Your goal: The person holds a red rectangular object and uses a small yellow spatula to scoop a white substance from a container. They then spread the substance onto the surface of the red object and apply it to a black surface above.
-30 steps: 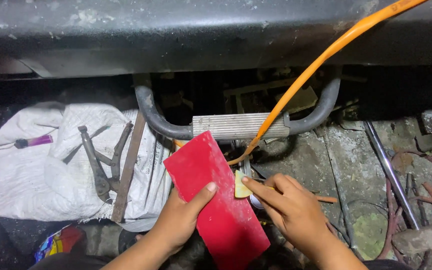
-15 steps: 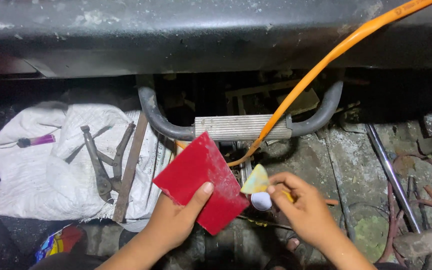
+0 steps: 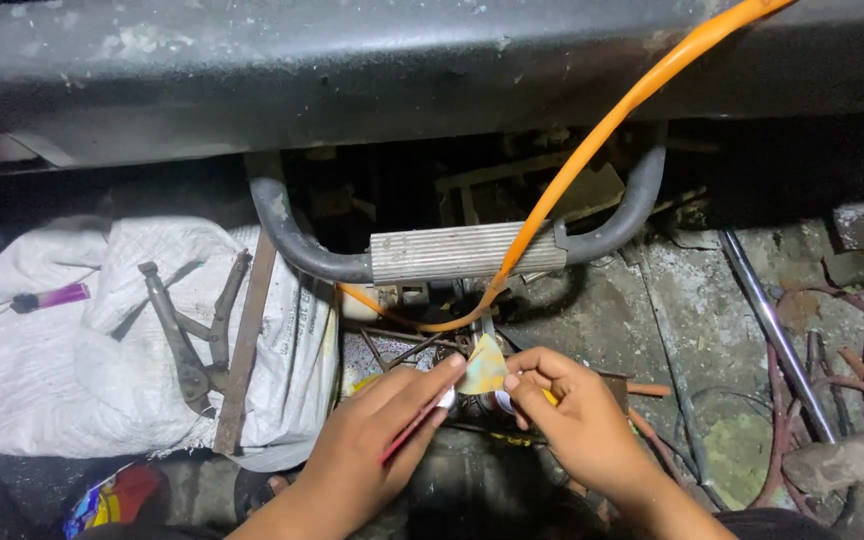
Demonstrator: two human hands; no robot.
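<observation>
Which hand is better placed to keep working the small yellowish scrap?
Right. The right hand pinches the small yellowish scrap at its fingertips, while the left hand is occupied gripping the flat red card edge-on and only touches the scrap.

place: repair workshop | signs: pliers (image 3: 184,340) on sack (image 3: 102,340), orange hose (image 3: 592,150), grimy floor (image 3: 692,330)

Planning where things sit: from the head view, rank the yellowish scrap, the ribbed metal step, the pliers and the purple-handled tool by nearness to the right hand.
1. Yellowish scrap, at the right hand's fingertips.
2. Ribbed metal step, above it.
3. Pliers, left on the white sack.
4. Purple-handled tool, far left on the sack.
</observation>
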